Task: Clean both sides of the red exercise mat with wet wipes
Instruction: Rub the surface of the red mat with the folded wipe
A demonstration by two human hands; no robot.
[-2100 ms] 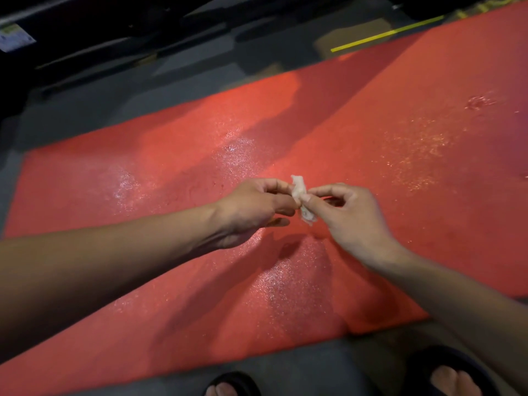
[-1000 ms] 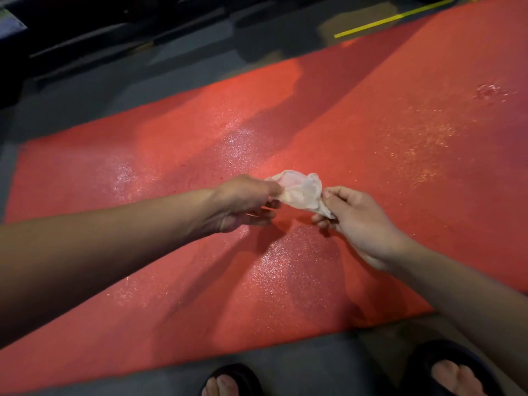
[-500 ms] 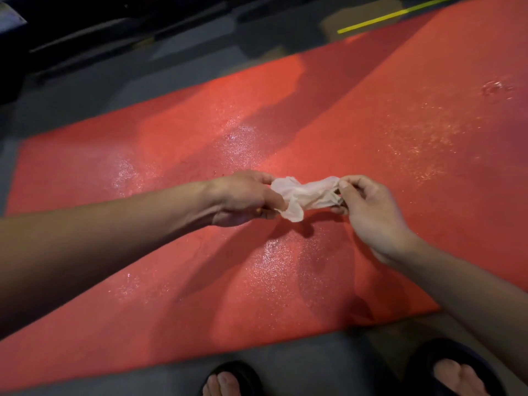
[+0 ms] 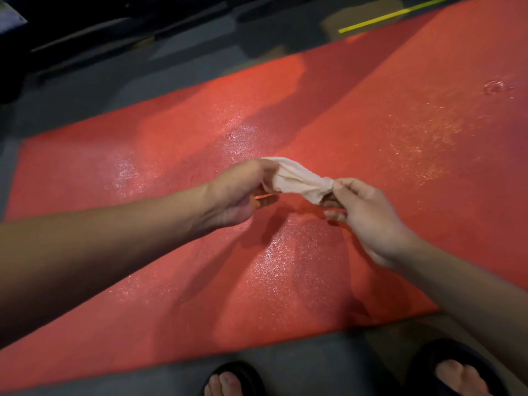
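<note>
The red exercise mat (image 4: 177, 295) lies flat on the grey floor and fills most of the view, with wet, glistening patches on its surface. A crumpled white wet wipe (image 4: 297, 180) is stretched in the air above the mat's middle. My left hand (image 4: 240, 192) grips its left end. The fingertips of my right hand (image 4: 363, 212) pinch its twisted right end. Neither hand touches the mat.
Grey floor (image 4: 300, 355) borders the mat's near edge, where my two feet in black sandals (image 4: 231, 378) stand. Dark equipment (image 4: 71, 27) and a yellow line (image 4: 400, 12) lie beyond the far edge.
The wipe, first a small wad pinched between both hands, has been pulled out sideways. My hands moved apart, the left one turning palm up.
</note>
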